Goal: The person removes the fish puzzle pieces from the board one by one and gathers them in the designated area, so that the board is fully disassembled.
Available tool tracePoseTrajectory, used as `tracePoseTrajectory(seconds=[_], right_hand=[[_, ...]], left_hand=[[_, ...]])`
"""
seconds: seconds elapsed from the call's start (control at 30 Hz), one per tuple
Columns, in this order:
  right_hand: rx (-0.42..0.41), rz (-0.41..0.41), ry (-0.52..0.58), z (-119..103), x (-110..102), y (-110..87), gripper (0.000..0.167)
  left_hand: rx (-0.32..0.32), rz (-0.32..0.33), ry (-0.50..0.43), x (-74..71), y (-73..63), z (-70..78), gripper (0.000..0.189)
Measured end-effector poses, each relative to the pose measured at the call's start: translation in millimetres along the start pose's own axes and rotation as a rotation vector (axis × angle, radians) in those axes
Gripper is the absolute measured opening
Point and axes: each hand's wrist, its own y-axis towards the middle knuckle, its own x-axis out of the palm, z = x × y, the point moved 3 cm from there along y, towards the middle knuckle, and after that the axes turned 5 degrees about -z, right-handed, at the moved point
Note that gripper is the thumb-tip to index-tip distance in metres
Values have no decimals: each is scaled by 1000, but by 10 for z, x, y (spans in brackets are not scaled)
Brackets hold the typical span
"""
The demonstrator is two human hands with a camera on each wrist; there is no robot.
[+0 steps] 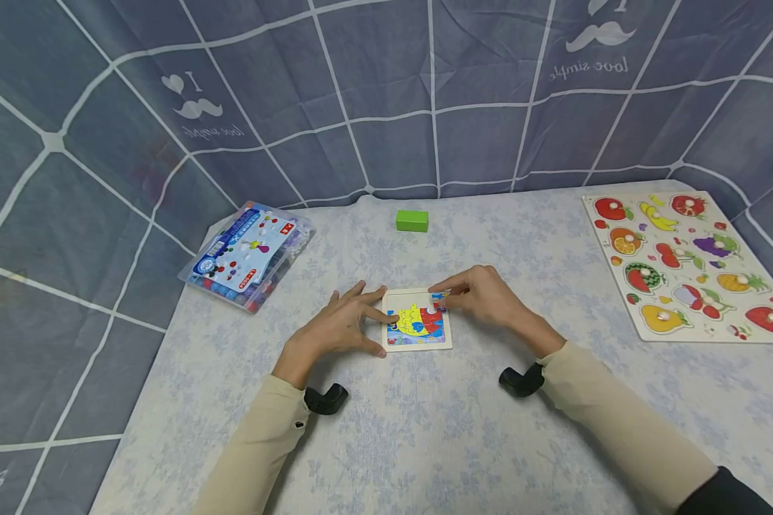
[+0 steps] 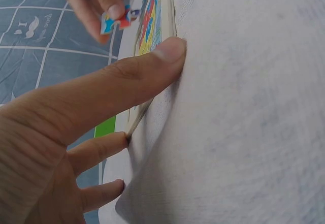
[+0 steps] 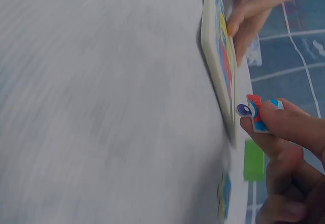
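Note:
A small wooden-framed jigsaw puzzle [image 1: 419, 325] lies on the table, its picture mostly yellow, red and blue. My left hand [image 1: 338, 323] spreads its fingers along the puzzle's left side, and its thumb touches the frame's edge in the left wrist view. Above the upper right corner, my right hand [image 1: 486, 297] pinches a puzzle piece [image 3: 258, 116] between thumb and fingers. The piece is red and blue with a dark purple knob, and is held off the board. Under the right hand another puzzle piece [image 3: 224, 196] lies on the table, partly out of focus.
A green block [image 1: 412, 221] sits behind the puzzle. At the left back stands a clear plastic box [image 1: 248, 256] with a printed label. A fruit picture board [image 1: 692, 268] lies at the right. Grey checked curtain cloth [image 1: 393, 93] rises behind the table.

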Motion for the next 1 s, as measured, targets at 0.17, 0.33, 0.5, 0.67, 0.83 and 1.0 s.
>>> tracePoseTrajectory(seconds=[0.17,0.33,0.5,0.67,0.83,1.0], right_hand=[[60,21,33,157,-150,-128,24],[119,53,15,316,-331,-278,22],[139,70,-14,457,-479,-419,21],[158,85,-28,544,-607,-549,23],[202,84,-46,599,-667,-615,27],[212,68,-84,620,-669,-595,26]], left_hand=[[0,2,-15,2,-8,-6,63],[-1,1,-25,5,-16,-9,63],[-3,-3,-19,4,-15,-11,63],[-5,-4,-19,2,-11,-12,63],[-8,-7,-21,-1,-12,-8,63],[-7,-6,-18,-2,-14,-3,63]])
